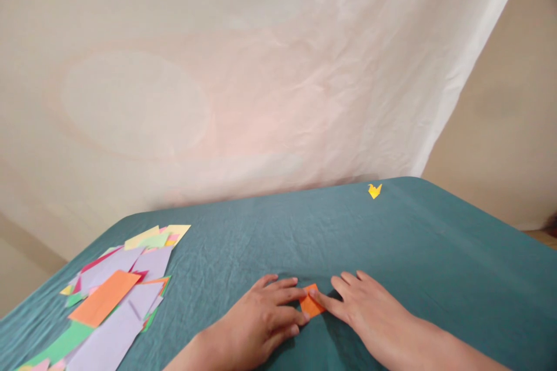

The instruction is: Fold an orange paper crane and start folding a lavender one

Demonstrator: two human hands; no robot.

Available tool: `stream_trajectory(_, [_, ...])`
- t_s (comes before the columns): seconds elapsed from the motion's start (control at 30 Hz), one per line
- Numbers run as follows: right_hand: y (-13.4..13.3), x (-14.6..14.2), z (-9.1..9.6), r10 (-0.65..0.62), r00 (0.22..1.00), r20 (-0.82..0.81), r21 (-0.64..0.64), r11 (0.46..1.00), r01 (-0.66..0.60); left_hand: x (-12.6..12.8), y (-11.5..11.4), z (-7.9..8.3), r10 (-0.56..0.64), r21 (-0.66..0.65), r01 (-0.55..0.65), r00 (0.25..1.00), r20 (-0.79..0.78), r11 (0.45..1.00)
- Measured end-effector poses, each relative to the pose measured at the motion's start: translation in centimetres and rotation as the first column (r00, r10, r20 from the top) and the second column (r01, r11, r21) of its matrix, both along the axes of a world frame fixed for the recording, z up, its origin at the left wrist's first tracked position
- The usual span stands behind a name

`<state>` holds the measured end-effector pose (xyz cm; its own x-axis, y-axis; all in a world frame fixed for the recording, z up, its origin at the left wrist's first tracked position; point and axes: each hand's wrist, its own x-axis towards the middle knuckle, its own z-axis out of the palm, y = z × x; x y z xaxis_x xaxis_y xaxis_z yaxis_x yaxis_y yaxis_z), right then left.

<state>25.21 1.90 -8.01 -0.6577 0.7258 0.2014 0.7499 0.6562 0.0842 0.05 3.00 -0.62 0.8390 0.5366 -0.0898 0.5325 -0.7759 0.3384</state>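
A small folded piece of orange paper [314,306] lies on the teal cloth in front of me, angled like a diamond. At its left side my left hand [265,316] rests palm down, fingers spread, with fingertips touching the paper's edge. From the right, my right hand [369,310] reaches over with one extended finger pressing on top of the paper. Its other fingers are loosely bent, apart from each other, and touch no paper. Fingertips hide parts of the paper's upper and left edges.
Several loose sheets of coloured paper, with an orange sheet [105,298] on top, are heaped at the left. A yellow folded paper bird [375,191] sits near the far edge of the cloth-covered table [435,255]. A pale sheet [261,87] hangs behind.
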Motion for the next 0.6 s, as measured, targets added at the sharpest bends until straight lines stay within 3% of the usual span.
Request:
stream_trajectory(0.2, [-0.1,0.6,0.1,0.047,0.999,-0.007,-0.014,0.999,-0.047,-0.2,0.2,-0.6,-0.02,0.007,0.02,1.0,0.014,1.0])
stream_trajectory(0.4, [-0.4,-0.1,-0.4,0.043,0.999,0.015,0.08,0.996,-0.044,-0.3,0.3,-0.6,-0.021,-0.005,0.021,0.999,0.037,1.0])
stream_trajectory(0.6, [-1.3,-1.8,1.0,0.112,0.994,-0.002,0.169,0.98,-0.11,-0.2,0.3,-0.4,-0.013,-0.022,0.013,1.0,-0.006,1.0])
